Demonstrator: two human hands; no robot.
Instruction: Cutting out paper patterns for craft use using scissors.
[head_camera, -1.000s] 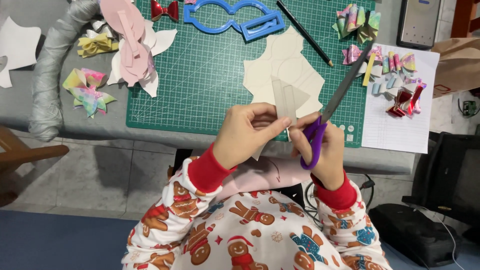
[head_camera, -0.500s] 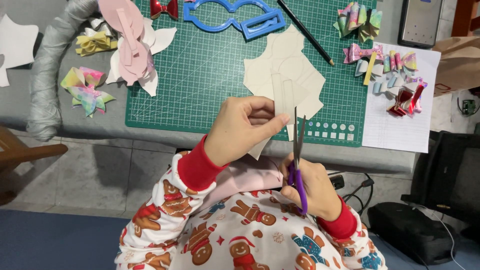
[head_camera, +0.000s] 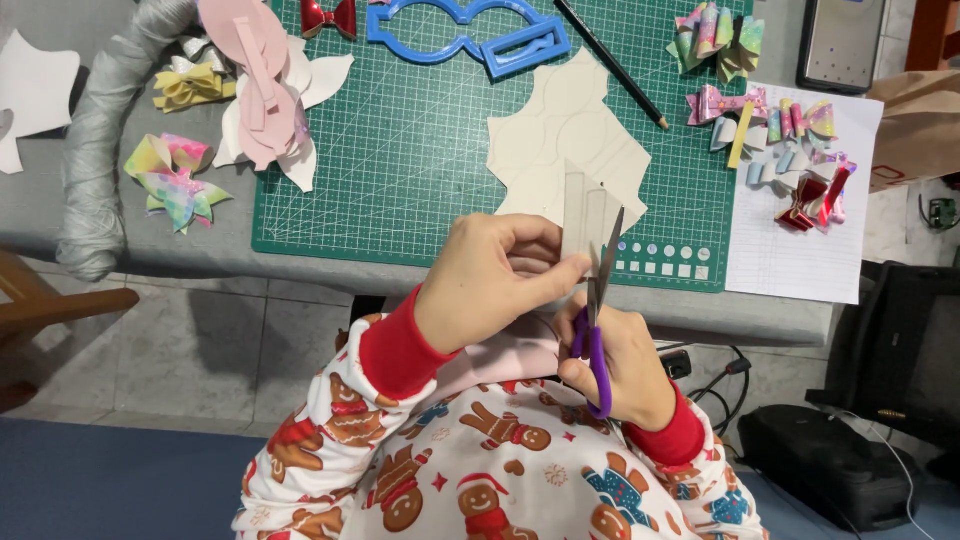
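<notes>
My left hand pinches a cream piece of cut sheet with drawn strip lines, held upright over the near edge of the green cutting mat. My right hand grips purple-handled scissors, blades pointing up and slightly apart at the lower edge of that piece. A larger cream sheet with traced outlines lies on the mat behind it.
A blue plastic bow template and a pencil lie on the mat. Pink cut shapes and finished bows sit left; small iridescent pieces on white paper right. A phone lies far right.
My right hand swung the scissors from pointing far right to pointing upward under the cream piece, then raised them into its lower edge. My left hand shifted the piece slightly right.
</notes>
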